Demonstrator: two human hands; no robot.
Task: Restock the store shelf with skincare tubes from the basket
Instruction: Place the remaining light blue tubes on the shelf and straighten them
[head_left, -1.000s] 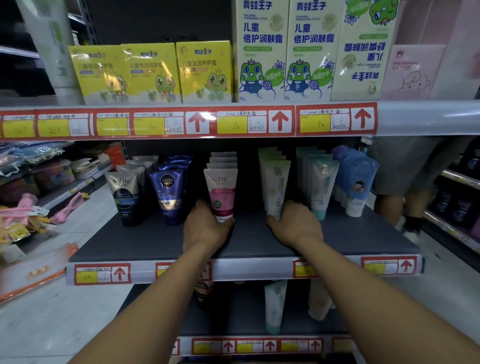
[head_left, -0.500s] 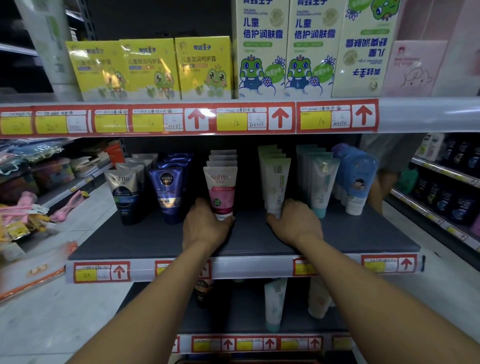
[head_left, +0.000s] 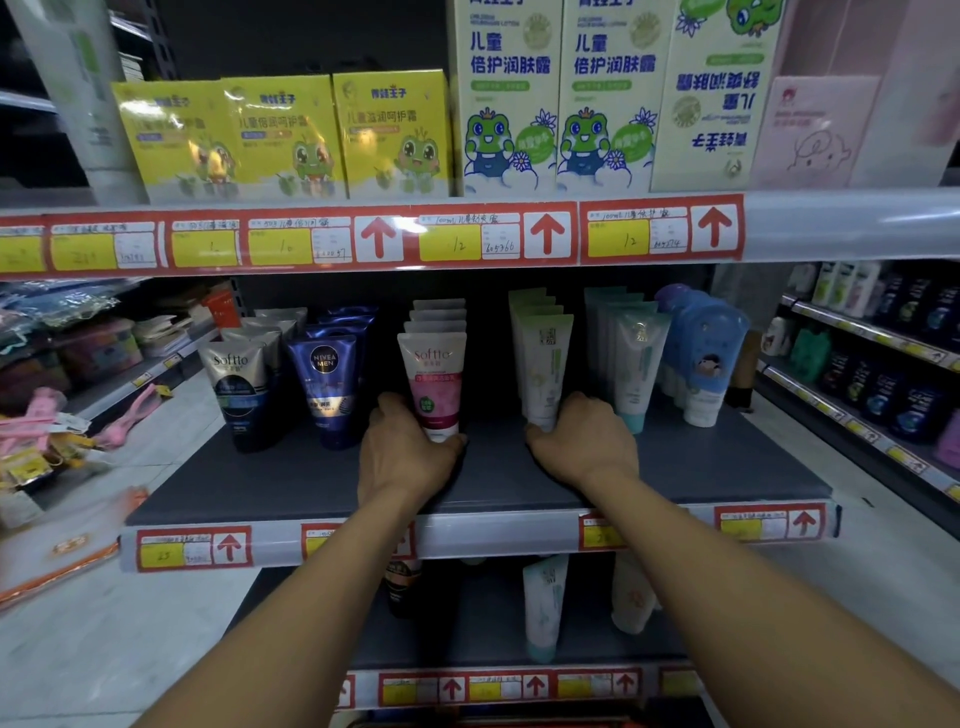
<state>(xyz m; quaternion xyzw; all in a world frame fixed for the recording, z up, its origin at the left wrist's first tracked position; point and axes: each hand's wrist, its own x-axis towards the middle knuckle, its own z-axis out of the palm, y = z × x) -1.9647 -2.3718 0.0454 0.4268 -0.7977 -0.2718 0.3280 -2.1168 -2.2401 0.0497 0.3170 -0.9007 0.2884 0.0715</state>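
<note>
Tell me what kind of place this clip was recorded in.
Most likely a retail shop's skincare aisle. Red and yellow price labels run along the shelf edge, rows of cleanser tubes stand front-facing, and boxed children's lotion fills the shelf above.

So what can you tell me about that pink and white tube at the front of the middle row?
The pink Softto tube looks like glossy soft plastic: white at the flat crimped top with the brand name, pink lower down with a small green badge. It stands upright on its cap on the dark shelf, heading a row of similar tubes behind it. The left hand wraps its base, so the cap is mostly hidden.
</note>
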